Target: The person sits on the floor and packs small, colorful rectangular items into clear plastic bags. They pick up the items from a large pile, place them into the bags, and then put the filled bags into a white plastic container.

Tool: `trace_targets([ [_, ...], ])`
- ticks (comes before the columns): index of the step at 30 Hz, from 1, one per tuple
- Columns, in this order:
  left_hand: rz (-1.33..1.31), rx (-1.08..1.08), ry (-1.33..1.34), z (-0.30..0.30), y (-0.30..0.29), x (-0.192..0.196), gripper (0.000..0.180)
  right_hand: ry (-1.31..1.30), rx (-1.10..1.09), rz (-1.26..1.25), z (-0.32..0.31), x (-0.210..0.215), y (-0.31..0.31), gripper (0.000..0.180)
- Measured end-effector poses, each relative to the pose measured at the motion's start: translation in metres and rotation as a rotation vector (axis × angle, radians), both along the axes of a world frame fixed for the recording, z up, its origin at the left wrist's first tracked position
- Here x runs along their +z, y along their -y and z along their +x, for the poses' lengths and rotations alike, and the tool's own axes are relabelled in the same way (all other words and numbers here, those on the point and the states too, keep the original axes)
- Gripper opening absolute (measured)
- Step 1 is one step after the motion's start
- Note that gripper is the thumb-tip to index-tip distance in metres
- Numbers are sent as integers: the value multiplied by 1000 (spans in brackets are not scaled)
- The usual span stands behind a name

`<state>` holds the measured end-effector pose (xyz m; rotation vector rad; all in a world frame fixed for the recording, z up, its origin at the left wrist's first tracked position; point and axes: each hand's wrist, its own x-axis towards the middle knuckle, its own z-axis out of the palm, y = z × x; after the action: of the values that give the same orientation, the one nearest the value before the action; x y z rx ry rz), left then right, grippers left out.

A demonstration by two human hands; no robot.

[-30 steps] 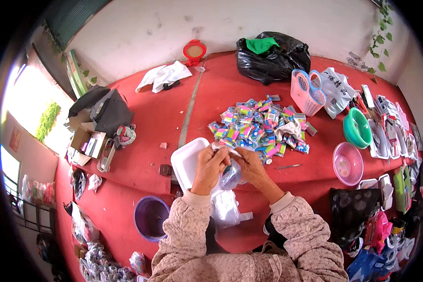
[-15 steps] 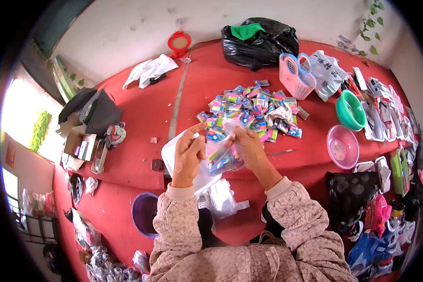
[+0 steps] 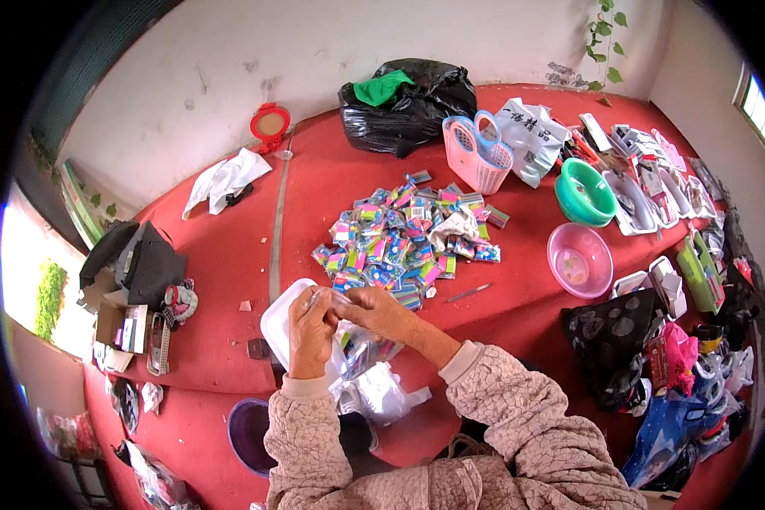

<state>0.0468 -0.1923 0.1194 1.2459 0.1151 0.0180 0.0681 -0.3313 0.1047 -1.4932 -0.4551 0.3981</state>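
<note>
My left hand (image 3: 312,333) and my right hand (image 3: 382,313) meet with bent, pinched fingers in front of the pile. Below my right hand hangs a clear plastic bag (image 3: 363,352) with colourful packets inside, its top gathered in that hand. What the left fingertips pinch is hidden where the hands touch. Under and beside my left hand lies a white plastic tray (image 3: 277,326). Just beyond both hands spreads a pile of small blue, pink and green packets (image 3: 391,246), with a whitish cloth (image 3: 456,227) on it.
Close below the hands are white plastic bags (image 3: 384,393) and a purple bucket (image 3: 248,433). A pen-like stick (image 3: 469,293) lies right of the pile. Farther right stand a pink basin (image 3: 579,259), green basins (image 3: 585,194) and a pink basket (image 3: 478,159). A black bag (image 3: 408,110) sits against the wall.
My right hand has moved left and met my left hand, whose extended index finger has bent in. The bag has come down with the right hand. The whole view has shifted.
</note>
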Motion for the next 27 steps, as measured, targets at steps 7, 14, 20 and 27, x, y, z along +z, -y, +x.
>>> trace_targets([
  [7,338,10,124,-2,6,5,14,-39,-155,147,12,-27,1,28],
  [14,673,-513,232,-21,16,22,27,649,-303,-14,7,-47,-3,10],
  [20,135,-316,186,-11,10,21,31,576,28,4,1,-44,-6,9],
  [27,-21,-390,167,-14,-1,28,36,-169,314,95,-8,-22,8,9],
])
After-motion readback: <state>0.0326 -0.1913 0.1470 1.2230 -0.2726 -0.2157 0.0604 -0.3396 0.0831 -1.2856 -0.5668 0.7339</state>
